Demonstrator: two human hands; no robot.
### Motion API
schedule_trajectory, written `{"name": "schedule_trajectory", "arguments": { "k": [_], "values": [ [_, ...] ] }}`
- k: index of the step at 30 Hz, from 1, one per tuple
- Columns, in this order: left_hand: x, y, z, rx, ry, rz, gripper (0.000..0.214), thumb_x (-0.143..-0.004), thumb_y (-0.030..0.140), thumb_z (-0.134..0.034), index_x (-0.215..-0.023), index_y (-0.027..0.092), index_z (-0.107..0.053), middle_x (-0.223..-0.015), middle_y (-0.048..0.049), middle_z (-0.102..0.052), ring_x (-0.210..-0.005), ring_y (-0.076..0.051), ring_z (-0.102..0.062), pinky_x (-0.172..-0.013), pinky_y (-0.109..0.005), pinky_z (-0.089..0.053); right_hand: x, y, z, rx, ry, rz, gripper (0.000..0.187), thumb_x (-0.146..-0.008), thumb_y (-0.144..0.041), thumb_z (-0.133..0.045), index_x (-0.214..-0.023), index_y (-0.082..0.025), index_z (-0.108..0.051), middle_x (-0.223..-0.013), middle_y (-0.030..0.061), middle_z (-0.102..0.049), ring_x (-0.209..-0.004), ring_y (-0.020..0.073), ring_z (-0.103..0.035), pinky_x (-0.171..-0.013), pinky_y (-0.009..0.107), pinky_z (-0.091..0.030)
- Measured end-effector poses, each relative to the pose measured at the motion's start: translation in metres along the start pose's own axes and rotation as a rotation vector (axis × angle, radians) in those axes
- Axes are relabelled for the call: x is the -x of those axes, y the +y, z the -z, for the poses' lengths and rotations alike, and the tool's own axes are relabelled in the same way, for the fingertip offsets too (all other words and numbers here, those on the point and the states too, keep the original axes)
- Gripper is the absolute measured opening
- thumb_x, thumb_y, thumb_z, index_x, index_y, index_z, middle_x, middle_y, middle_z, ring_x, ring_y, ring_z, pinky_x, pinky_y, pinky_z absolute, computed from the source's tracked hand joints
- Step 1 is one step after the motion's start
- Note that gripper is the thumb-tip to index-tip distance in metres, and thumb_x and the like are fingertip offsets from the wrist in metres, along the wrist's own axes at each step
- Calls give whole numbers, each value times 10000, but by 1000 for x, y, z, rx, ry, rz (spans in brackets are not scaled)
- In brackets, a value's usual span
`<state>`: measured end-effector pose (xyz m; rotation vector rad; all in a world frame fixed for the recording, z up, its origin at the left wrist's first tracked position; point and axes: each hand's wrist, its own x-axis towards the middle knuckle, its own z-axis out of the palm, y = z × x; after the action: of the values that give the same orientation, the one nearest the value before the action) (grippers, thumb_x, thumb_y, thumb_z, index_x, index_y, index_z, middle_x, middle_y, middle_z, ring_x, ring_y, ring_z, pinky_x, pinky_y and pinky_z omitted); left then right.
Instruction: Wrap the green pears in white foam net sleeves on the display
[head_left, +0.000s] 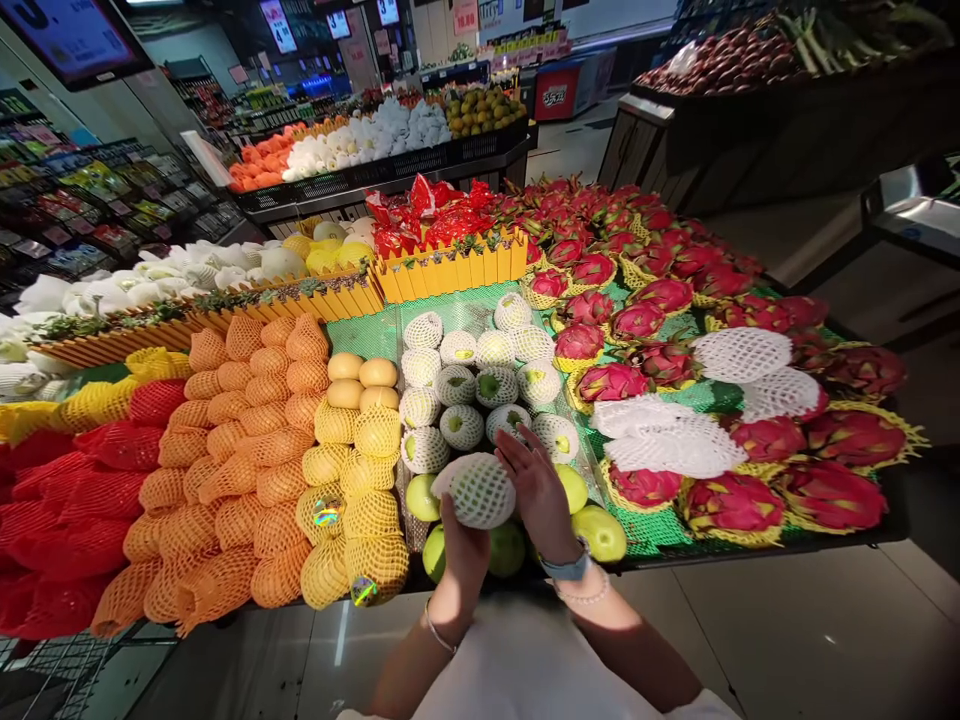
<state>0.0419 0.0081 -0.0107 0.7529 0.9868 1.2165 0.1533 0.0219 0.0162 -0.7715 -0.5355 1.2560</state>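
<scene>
At the lower middle of the frame, the left hand (463,548) clasped a green apple in white foam netting (480,489), the right hand (538,487) lying open against it. Above, many netted apples (471,385) sat finished; several bare green apples (600,531) waited beside.

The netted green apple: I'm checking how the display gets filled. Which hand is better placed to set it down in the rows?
Probably the left hand: it holds the netted apple from below. The right hand lies open beside it.
</scene>
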Motion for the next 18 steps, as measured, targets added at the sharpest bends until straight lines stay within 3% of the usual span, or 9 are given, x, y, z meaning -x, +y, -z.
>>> {"name": "schedule_trajectory", "arguments": {
  "k": [3,6,8,11,14,16,18],
  "values": [
    [-3,0,4,118,46,46,761,-806,844,-349,-1280,296,-581,-1388,-69,-604,-1355,-289,-509,-1048,-381,-513,12,6,-9,198,-78,172,521,-871,-578,-610,-1308,-295,-592,-1426,21,-582,-1404,218,-440,-1233,418,-250],
    [-1,6,7,164,7,34,836,-689,807,-611,-1315,256,-568,-1444,-112,-551,-1364,-329,-492,-1081,-412,-490,20,11,-14,237,-40,143,483,-831,-530,-680,-1229,-260,-640,-1371,55,-614,-1299,260,-534,-1164,443,-366],
    [2,11,9,32,-118,-97,907,-574,606,-845,-1352,256,-539,-1525,-111,-459,-1447,-349,-374,-1171,-439,-393,20,13,-14,171,61,87,389,-904,-532,-560,-1194,-282,-629,-1304,45,-653,-1215,247,-595,-1088,450,-454],
    [1,15,12,-339,-302,-447,840,-689,378,-840,-1425,286,-446,-1555,-103,-402,-1493,-328,-287,-1231,-519,-260,17,15,-11,47,97,-59,347,-919,-550,-483,-1070,-300,-671,-1165,33,-716,-1114,238,-653,-1006,431,-526],
    [-7,17,16,-496,-324,-701,682,-790,452,-752,-1382,277,-461,-1398,-121,-531,-1368,-320,-470,-1149,-552,-380,14,21,-8,-117,96,-279,280,-813,-526,-631,-935,-288,-715,-1034,24,-756,-1017,240,-686,-969,414,-547],
    [-14,20,22,-540,-356,-758,800,-690,569,-801,-1355,263,-477,-1352,-133,-546,-1307,-345,-518,-1100,-564,-432,13,25,-5,-190,101,-389,277,-751,-499,-690,-902,-270,-725,-973,30,-768,-965,250,-701,-935,426,-559],
    [-19,23,28,-599,-414,-711,951,-580,591,-856,-1381,265,-462,-1394,-145,-515,-1324,-365,-499,-1108,-579,-419,12,27,-3,-196,98,-432,292,-723,-489,-709,-893,-252,-727,-928,43,-775,-926,263,-712,-890,446,-574]
  ]
}}
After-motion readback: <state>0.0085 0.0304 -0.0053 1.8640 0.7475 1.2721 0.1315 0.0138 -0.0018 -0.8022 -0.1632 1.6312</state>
